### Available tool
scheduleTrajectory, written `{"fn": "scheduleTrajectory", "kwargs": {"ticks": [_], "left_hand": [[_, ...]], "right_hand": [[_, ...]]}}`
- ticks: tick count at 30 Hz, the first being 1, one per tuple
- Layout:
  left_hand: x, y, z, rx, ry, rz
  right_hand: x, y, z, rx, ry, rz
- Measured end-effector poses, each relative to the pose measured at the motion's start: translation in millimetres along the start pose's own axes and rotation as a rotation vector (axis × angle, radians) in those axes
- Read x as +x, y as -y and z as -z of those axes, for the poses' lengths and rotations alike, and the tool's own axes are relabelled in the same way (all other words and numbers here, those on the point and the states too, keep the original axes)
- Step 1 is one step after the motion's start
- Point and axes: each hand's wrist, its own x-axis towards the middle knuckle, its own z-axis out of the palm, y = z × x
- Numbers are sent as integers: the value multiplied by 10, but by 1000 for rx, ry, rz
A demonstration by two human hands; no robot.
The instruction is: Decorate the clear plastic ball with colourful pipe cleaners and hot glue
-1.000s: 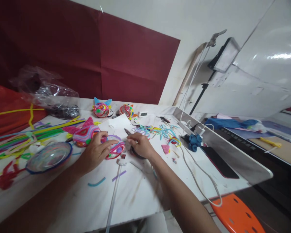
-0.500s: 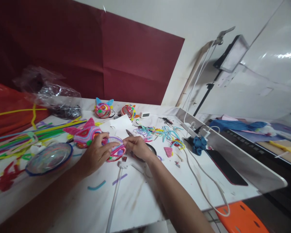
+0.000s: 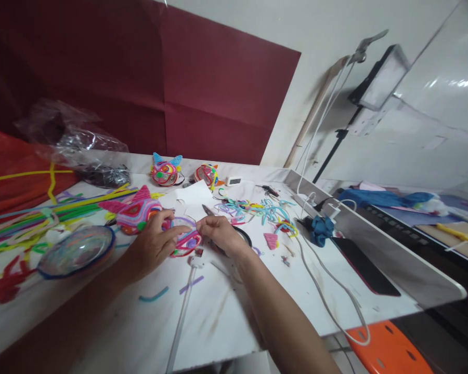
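Observation:
Between my hands is a rounded craft piece (image 3: 187, 241) wound with pink, red and purple fuzzy strips. My left hand (image 3: 156, 243) grips its left side, thumb across the top. The fingers of my right hand (image 3: 217, 234) pinch its upper right edge, and a dark pointed tool tip (image 3: 207, 210) sticks out above them. A pink-eared craft head (image 3: 134, 212) lies just beyond my left hand. A black ring-shaped object (image 3: 243, 236) is partly hidden behind my right wrist. Below the piece, a white stand with a rod (image 3: 183, 322) reaches toward the table's front edge.
Colourful fuzzy stems (image 3: 62, 215) and a clear bowl-like shell (image 3: 78, 251) lie left. Two finished-looking heads stand at the back beside a small white display (image 3: 233, 181). Curly scraps (image 3: 263, 209), cables (image 3: 327, 285) and a black slab (image 3: 364, 266) lie right.
The camera view has shifted slightly. Both hands keep their hold on the craft piece, with only a very small movement of the fingers.

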Motion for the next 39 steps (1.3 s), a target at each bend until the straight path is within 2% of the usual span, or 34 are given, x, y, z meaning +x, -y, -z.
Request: {"fn": "scheduleTrajectory", "kwargs": {"ticks": [5,13,20,29,39], "left_hand": [[12,-19,10,-3,-23,-18],[-26,17,7,-12,-11,-38],[-21,-5,15,6,-6,-22],[-27,34,41,-13,5,-82],[-50,0,36,-28,-26,-82]], "right_hand": [[-16,69,-31,87,5,-91],[-54,91,-48,112,-8,-129],[-67,33,-43,47,-8,-39],[-111,-12,11,-202,-59,120],[-164,24,-25,-187,-1,92]]}}
